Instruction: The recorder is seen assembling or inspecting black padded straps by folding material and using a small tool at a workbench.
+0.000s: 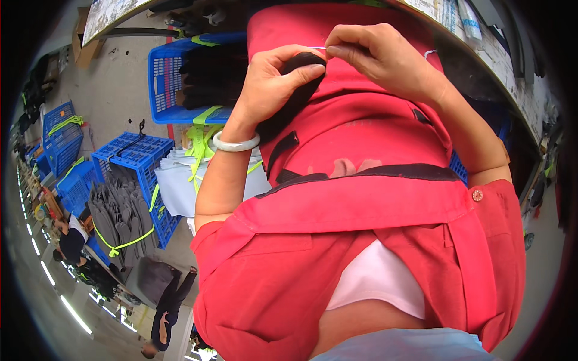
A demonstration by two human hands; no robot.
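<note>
"Where to look for the soft, folded black cloth piece (301,96)?"

"In the bare left hand (271,84), raised over the bright red fabric apron (361,135). Grip clamped on the top edge, thumb pressed against the near face, the rest trailing down under the palm."

"And the bare right hand (391,60)?"

"Thumb and forefinger close together, right by that same edge. Touching the cloth or only just beside it: cannot tell. Anything pinched between: also impossible to make out from here."

"Best way of handling such fine edge work?"

"Hold the cloth firmly with the left grip, close to the working spot, to stop the edge rolling. Keep the fold flat, never bunched. Use only the right fingertips, in small, light movements. Avoid tugging: likely to stretch or pucker fabric this soft. Stay over the red, too, for a clear view of the dark edge."

"Anything to watch nearby?"

"Smooth, pale ring-shaped bangle (236,143) on the left wrist: best kept off the hanging cloth, for fear of snagging. And beyond that wrist, a blue slatted plastic crate (162,90) with stacked black pieces (211,75) inside: mind the rim."
</note>
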